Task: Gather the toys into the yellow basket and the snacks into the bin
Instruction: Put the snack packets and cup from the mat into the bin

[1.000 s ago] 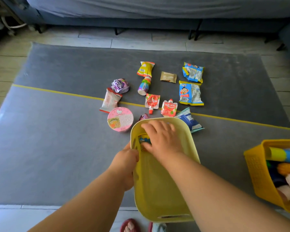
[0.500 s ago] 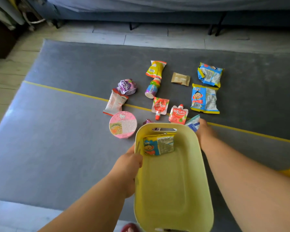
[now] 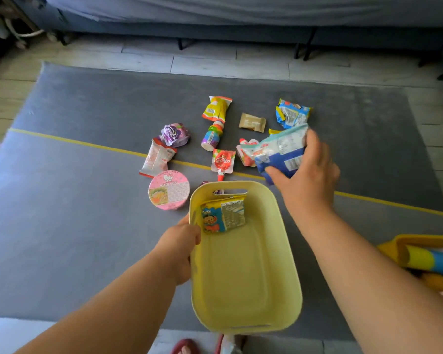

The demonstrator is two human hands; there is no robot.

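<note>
A pale yellow bin (image 3: 243, 282) stands on the grey rug in front of me. My left hand (image 3: 180, 247) grips its left rim. One blue and yellow snack packet (image 3: 223, 215) lies inside at the far end. My right hand (image 3: 307, 175) holds a blue and white snack bag (image 3: 279, 152) in the air just beyond the bin's far right corner. The yellow basket (image 3: 404, 245) with toys in it shows at the right edge.
Several snacks lie on the rug beyond the bin: a pink noodle cup (image 3: 168, 189), a purple pouch (image 3: 175, 134), a red jelly pouch (image 3: 223, 162), a small bottle (image 3: 211, 136), a brown packet (image 3: 252, 122). A grey sofa (image 3: 241, 14) stands behind.
My right hand left the bin after dropping a packet in it, reached to the right of the bin and lifted the blue and white bag off the rug. The left hand kept its grip.
</note>
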